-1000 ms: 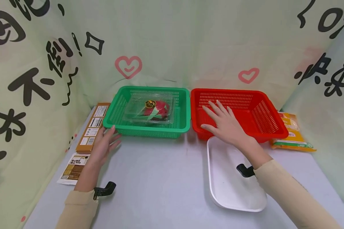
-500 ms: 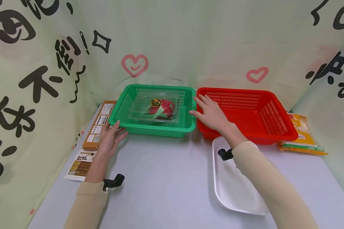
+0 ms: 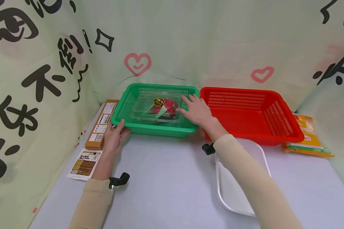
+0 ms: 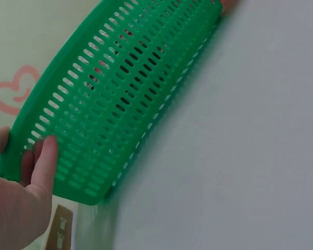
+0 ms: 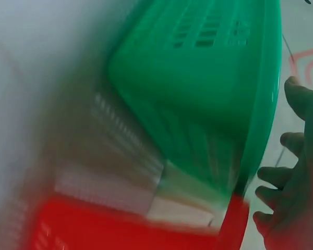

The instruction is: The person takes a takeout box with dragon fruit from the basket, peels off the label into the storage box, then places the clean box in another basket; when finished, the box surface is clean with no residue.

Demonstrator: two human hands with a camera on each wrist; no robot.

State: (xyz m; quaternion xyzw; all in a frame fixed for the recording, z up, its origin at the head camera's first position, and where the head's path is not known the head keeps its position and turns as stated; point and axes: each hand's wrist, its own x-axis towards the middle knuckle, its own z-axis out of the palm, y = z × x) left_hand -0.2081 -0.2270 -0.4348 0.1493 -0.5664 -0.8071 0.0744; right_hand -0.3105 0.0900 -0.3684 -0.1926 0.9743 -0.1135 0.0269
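A green basket [image 3: 149, 128] stands at the back of the table. Inside it sits a clear plastic box [image 3: 141, 109] with a black-and-gold round sticker, holding what looks like a red and green dragon fruit [image 3: 167, 109]. My left hand [image 3: 113, 140] grips the basket's front left corner; in the left wrist view its digits lie on both sides of the rim. Over the basket's right end reaches my right hand [image 3: 197, 109], fingers spread, fingertips near the box's right edge. Whether they touch the box cannot be told. The right wrist view is blurred, with that hand beside the green rim.
A red basket [image 3: 243, 136] stands right of the green one, with a yellow packet [image 3: 309, 143] partly beneath its right end. A white tray [image 3: 232, 190] lies below my right forearm. At left are a brown box [image 3: 98, 125] and a white-and-brown packet [image 3: 84, 163].
My right hand has moved left, from over the red basket to over the green basket's right end. The left hand stays at the green basket's corner. The head view has shifted slightly.
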